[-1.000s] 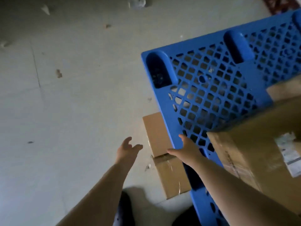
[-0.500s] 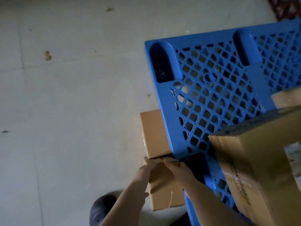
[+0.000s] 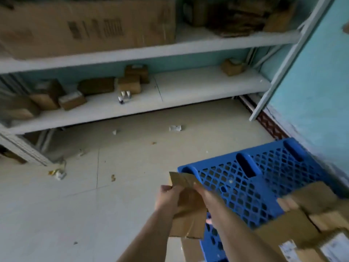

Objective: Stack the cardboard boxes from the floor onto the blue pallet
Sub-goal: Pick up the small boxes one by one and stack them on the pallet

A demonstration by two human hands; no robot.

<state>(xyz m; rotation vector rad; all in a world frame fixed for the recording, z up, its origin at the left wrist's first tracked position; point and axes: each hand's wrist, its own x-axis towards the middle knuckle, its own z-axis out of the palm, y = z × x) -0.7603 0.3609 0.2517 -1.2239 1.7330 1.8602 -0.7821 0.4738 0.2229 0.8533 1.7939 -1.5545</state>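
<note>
Box now lifted off floor, view tilted up. Pale tiled floor (image 3: 94, 205), scattered litter, white shelving (image 3: 188, 87), teal wall. Small brown cardboard box (image 3: 188, 210), flap open, gripped by left hand (image 3: 167, 199) and right hand (image 3: 204, 193), beside blue pallet (image 3: 264, 178) corner.

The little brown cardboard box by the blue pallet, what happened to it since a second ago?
Both hands closed on the small brown cardboard box and lifted it off the floor: the left hand grips its left side, the right hand its right. A second ago they were only reaching. The blue plastic pallet stayed put, with the big cardboard boxes still on it.
</note>
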